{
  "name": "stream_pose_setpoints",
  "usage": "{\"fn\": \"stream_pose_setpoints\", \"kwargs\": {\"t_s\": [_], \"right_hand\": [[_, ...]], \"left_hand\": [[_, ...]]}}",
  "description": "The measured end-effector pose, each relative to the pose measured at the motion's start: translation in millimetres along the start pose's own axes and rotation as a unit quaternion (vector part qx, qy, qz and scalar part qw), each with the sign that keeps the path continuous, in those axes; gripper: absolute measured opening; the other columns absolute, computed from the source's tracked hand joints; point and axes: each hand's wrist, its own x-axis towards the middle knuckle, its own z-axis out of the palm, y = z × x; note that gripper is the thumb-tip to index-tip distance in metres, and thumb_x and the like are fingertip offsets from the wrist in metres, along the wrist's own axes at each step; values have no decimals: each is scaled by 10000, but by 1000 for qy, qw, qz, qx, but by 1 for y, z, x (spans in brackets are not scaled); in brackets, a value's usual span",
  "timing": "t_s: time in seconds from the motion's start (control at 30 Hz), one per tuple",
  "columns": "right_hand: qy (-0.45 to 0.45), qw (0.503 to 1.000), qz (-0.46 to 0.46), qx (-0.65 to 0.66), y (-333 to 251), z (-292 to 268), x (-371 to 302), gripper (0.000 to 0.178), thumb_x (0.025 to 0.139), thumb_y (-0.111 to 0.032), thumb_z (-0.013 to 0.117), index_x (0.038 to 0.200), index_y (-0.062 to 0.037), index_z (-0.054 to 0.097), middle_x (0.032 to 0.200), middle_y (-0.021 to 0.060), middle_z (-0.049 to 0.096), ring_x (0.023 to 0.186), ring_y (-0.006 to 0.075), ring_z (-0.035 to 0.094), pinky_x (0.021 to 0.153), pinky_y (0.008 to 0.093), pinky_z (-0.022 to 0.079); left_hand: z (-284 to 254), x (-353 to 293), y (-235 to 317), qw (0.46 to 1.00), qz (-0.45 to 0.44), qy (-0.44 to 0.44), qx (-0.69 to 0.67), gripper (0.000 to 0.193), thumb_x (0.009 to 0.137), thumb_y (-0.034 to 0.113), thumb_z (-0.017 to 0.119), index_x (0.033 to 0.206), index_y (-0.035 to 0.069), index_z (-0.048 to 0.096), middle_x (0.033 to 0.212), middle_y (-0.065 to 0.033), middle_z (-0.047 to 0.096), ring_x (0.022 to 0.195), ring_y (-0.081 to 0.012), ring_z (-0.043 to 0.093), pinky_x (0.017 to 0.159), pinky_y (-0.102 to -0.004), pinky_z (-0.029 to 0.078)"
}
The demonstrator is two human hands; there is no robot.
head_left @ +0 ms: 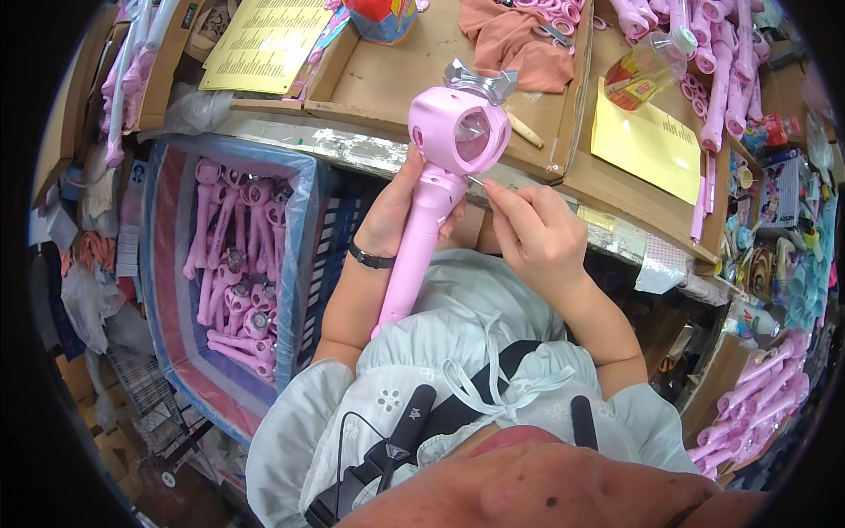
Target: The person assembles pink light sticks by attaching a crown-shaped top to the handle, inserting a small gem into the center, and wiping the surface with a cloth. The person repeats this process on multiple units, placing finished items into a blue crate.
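Since your left hand [390, 214] is wrapped around the pink wand [429, 211], that's the nearer hand, no contest. It's got the neck just below the head, thumb up along the left side and fingertips peeking out on the right. Wand sits a bit above the center of the frame with its long axis on a slant: tail down by your lap, head leaning up and a little right. The round window in the head faces you, and there's a silver crown-like piece [480, 81] on top.

Your right hand [539, 231] is just to the lower right of that head, fingertips pinched narrow on a thin metal piece [476, 181]. So from that hand the wand lies left, and the metal points at the neck, roughly across the long axis. Can't tell if the tip touches or stops short, it's too small to make out.

Further out, you've got a blue bin [310, 238] left of center with a bunch of other wands [233, 220] in it. Past your hands, along the top, there's a cardboard tray [396, 66] with a salmon cloth [524, 48], then a yellow sheet [638, 150] and a bottle [647, 70] at upper right.
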Motion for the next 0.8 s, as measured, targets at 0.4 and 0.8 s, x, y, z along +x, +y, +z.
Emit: {"fn": "stream_pose_setpoints", "kwargs": {"t_s": [0.4, 0.8], "right_hand": [[-7, 988, 112, 108, 2, 9, -4, 140, 776, 6, 621, 896, -6, 550, 861, 134, 523, 730, 315, 541, 645, 389, 459], [32, 985, 135, 102, 1, 14, -19, 107, 823, -31, 640, 895, 11, 573, 856, 88, 495, 692, 149, 500, 541, 218, 429]], "left_hand": [[14, -4, -2, 979, 40, 89, 181, 542, 926, 542, 406, 1101, 36, 492, 752, -109, 602, 522, -153, 579, 465, -251, 487], [28, -13, -5, 947, 79, 107, 292, 537, 925, 320, 542, 1329, 56, 308, 902, -69, 567, 654, -105, 579, 573, -236, 496]]}}
